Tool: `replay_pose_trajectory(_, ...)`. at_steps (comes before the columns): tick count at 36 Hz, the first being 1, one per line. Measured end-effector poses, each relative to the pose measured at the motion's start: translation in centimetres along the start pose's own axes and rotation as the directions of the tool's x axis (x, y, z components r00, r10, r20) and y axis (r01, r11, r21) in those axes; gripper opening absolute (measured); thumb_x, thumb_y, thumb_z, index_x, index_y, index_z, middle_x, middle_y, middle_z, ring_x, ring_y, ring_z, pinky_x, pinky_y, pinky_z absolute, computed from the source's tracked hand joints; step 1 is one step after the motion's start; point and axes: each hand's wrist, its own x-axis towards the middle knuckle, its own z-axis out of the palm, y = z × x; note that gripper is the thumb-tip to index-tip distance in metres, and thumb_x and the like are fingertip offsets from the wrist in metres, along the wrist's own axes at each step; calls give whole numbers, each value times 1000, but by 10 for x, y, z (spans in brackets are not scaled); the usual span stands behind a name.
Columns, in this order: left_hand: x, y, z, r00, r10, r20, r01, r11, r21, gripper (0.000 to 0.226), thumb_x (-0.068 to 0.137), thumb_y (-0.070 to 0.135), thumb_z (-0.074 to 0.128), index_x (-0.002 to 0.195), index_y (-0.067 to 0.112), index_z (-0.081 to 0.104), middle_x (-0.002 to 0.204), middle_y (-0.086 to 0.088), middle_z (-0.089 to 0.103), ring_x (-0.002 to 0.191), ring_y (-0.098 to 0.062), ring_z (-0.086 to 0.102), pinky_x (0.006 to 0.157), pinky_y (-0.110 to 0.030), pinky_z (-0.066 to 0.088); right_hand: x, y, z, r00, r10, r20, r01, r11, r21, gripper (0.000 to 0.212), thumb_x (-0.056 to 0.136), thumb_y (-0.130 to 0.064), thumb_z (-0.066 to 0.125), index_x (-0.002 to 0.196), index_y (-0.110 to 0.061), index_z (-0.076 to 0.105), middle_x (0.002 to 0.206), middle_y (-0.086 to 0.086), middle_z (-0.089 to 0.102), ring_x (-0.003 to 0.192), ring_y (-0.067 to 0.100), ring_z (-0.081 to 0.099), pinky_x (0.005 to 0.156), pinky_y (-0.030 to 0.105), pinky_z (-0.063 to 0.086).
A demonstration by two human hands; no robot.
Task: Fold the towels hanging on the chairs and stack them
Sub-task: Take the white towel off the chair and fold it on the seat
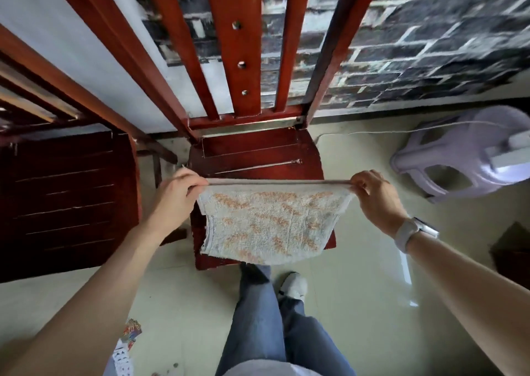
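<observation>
The towel (269,226) was pale blue-white terry with orange flecks, folded over so its doubled top edge ran taut and level. It hung in the air above the front of the red wooden chair (252,151) seat, its lower edge sagging loose past the seat's front.

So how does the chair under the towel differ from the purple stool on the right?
The chair is dark red wood and stands upright with a slatted back; the stool is pale purple plastic, backless, and lies tipped on its side. The chair is directly beneath the towel; the stool sits apart. Both rest on the floor.
</observation>
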Motion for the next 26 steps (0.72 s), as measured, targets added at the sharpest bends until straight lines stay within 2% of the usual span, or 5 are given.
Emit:
replay_pose_trajectory(6,-45,53,-34,993,-65,-104,62,998,-30,14,85,4,59,92,5,72,94,-4,62,85,-19,57,79,-27,40,-53,-10,-58,996,-35,-82,40,998,50,21,85,-3,58,105,-2,63,96,16,63,90,30,55,76,24,34)
replay_pose_trajectory(13,-70,118,-88,976,4,-217,-16,999,-51,14,84,2,61,92,4,72,87,2,58,85,-18,57,82,-26,40,-82,-19,-132,973,-179,-145,172,984,-55,10,84,-6,62,90,-3,69,91,14,67,89,34,59,79,39,48)
replay_pose_trajectory(20,-74,177,-156,948,54,-315,-106,983,-150,19,82,6,64,80,25,65,78,13,56,76,-8,57,72,-19,42,-83,-58,-218,938,-205,-280,221,975,28,11,87,-6,56,94,1,63,93,12,61,84,27,57,76,31,42)
replay_pose_trajectory(23,-77,198,-182,931,35,-363,-112,975,-193,19,83,6,63,83,25,58,80,11,58,78,-5,57,74,-19,41,-90,-74,-249,927,-188,-325,229,969,94,8,87,-5,56,91,0,60,90,7,57,80,21,53,72,25,39)
replay_pose_trajectory(26,-79,214,-206,920,71,-385,-143,977,-160,16,85,5,60,89,19,65,83,5,57,80,-3,55,80,-23,41,-96,-86,-275,902,-221,-370,275,956,99,5,87,-3,56,91,-1,59,88,4,54,79,19,53,72,22,38)
